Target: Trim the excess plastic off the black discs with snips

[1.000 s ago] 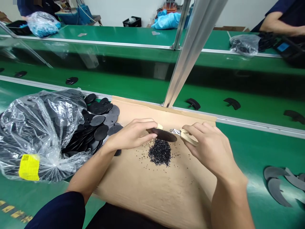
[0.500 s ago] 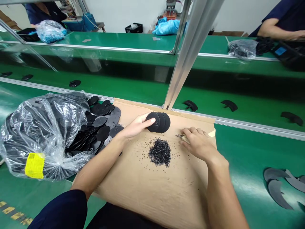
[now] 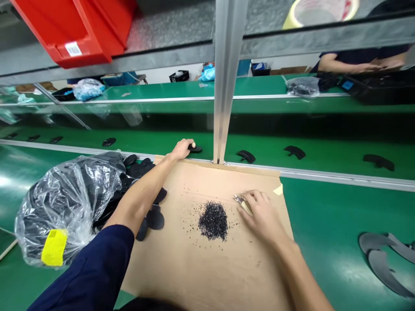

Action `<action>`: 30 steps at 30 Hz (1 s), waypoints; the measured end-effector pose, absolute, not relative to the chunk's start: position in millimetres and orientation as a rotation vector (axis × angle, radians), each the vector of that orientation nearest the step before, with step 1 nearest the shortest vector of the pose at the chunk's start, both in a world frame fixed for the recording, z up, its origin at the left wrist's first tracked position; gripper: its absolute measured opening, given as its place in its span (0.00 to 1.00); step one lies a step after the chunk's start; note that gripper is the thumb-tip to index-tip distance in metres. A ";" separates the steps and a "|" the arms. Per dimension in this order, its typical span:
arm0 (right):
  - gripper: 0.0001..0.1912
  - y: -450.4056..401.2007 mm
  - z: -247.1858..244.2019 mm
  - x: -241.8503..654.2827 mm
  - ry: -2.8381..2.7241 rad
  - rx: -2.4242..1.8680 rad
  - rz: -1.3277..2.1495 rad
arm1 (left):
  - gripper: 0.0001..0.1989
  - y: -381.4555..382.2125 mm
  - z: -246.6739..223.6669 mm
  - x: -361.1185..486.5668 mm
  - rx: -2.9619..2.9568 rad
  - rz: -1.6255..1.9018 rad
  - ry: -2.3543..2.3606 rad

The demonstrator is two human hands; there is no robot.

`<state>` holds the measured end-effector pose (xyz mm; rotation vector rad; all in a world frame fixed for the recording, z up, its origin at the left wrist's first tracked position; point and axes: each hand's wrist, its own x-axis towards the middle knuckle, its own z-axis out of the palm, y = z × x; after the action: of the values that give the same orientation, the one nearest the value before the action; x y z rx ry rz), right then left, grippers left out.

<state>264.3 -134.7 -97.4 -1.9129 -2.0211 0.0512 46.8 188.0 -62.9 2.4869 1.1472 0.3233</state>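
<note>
My left hand (image 3: 183, 149) reaches over the far edge of the brown cardboard (image 3: 168, 268), its fingers closed on black discs (image 3: 195, 149) above the green belt (image 3: 155, 131). On the cardboard's right side, my right hand (image 3: 259, 211) is wrapped round small nippers (image 3: 242, 203), whose metal tips point to the upper left. Between my arms lies a pile of small black bits (image 3: 213, 221), with loose bits scattered about it. More black discs (image 3: 155, 219) spill from a clear plastic bag (image 3: 69, 203) at the left, partly behind my left forearm.
A metal post (image 3: 223, 86) rises beyond the cardboard. Curved black parts (image 3: 294, 151) lie on the belt, and grey curved parts (image 3: 385, 270) on the right of the table. Overhead are a red bin (image 3: 81, 34) and a tape roll (image 3: 292, 17). A person's hands (image 3: 369, 67) show at the far right.
My left hand has moved forward with the discs, from over the cardboard to the belt. My right hand still holds the nippers. The view has tilted up, bringing the overhead shelf into sight.
</note>
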 end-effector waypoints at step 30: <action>0.10 -158.3 -112.9 259.8 -1.818 -1.875 0.070 | 0.14 61.5 -55.1 192.8 2.913 0.076 0.735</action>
<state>259.8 -158.3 -112.9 -1.8751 -1.8179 0.0703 192.8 61.5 -55.1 2.9132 0.7354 0.0760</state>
